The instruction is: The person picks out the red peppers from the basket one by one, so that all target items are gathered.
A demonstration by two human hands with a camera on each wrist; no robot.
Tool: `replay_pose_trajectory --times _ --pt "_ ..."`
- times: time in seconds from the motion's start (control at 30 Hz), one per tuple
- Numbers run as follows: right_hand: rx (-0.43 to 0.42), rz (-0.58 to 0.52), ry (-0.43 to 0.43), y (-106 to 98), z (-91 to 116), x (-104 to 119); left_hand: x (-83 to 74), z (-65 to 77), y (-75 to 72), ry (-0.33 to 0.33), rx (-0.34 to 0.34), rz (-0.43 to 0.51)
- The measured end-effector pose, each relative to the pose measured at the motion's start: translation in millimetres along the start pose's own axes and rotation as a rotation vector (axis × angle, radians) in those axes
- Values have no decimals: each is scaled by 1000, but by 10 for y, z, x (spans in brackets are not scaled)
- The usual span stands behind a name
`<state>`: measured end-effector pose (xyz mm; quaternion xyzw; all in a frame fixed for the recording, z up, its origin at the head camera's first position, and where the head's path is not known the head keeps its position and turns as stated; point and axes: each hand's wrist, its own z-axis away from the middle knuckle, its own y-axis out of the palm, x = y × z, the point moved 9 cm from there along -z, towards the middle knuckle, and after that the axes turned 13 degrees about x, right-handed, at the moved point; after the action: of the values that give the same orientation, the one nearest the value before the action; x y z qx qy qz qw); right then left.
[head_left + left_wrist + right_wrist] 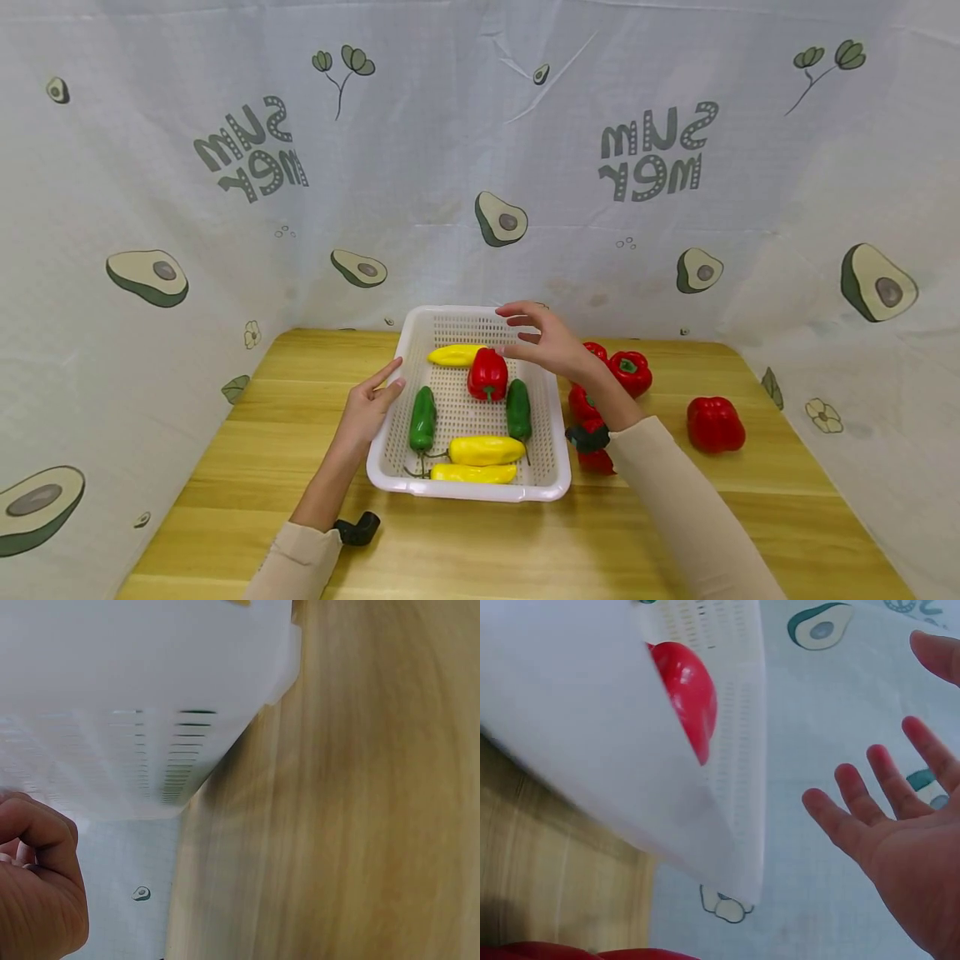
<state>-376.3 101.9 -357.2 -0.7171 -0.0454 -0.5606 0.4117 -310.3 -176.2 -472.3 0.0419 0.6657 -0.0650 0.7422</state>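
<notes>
A white plastic basket (468,492) stands on the wooden table. My left hand (367,408) holds its left rim, thumb at the edge; curled fingers show beside the wall in the left wrist view. Over the far right side of the basket, my right hand (551,340) is spread with nothing in it, as the right wrist view also shows. A red bell pepper (487,375) lies in the basket just left of that hand, overlapping a yellow pepper (455,356). Two green peppers (423,419) lie at either side, and two more yellow peppers (487,451) lie near the front.
Several red bell peppers (630,372) sit close together right of the basket, partly hidden by my right arm. Another red bell pepper (716,425) lies farther right. A printed cloth (450,167) hangs behind the table (480,550) and along its sides.
</notes>
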Motion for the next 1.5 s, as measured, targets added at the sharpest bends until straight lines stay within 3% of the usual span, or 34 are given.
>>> replay_pose_trajectory --times 0.37,0.73,1.13,1.5 --pt "51 1 53 54 -268 -100 -1 13 -5 1 -8 -1" --pt "215 3 131 255 -463 -280 -7 5 10 18 -3 31" --pt "359 88 244 472 -457 -467 -8 8 8 18 -5 37" --pt "384 87 320 548 -422 -604 -2 -2 4 16 -9 28"
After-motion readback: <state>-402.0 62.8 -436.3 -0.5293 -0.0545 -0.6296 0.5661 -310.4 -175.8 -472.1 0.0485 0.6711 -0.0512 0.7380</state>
